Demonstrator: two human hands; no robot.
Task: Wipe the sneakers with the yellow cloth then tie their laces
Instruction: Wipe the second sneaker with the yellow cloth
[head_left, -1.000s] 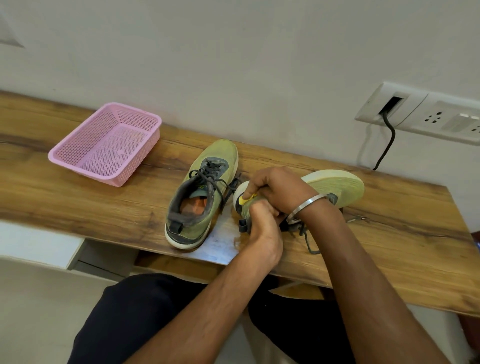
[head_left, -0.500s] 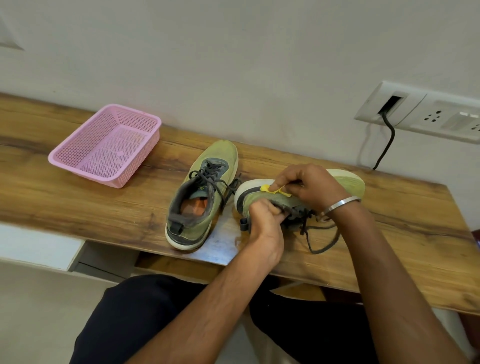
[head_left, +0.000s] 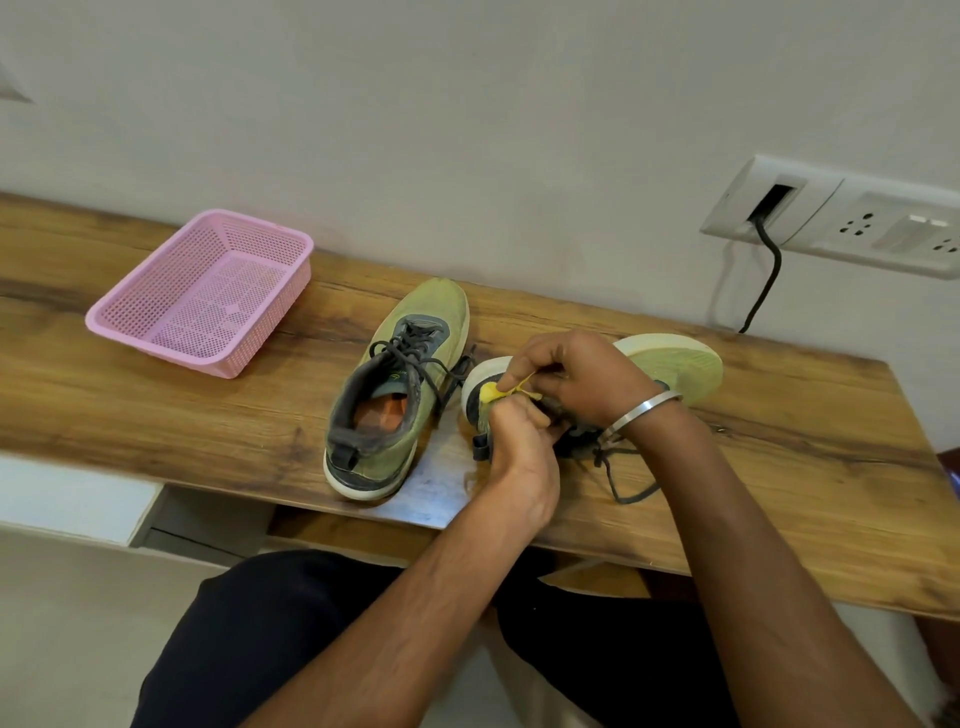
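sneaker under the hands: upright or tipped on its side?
Tipped on its side: the olive-green sneaker shows its pale sole toward the wall.

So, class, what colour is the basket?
Pink, seen in the head view: the basket sits on the table's left side.

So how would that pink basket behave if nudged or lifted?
The pink basket is thin perforated plastic, so it is probably light and would slide easily on the smooth wooden table. Its wide flat base makes tipping unlikely. The mesh walls may flex slightly under a squeeze.
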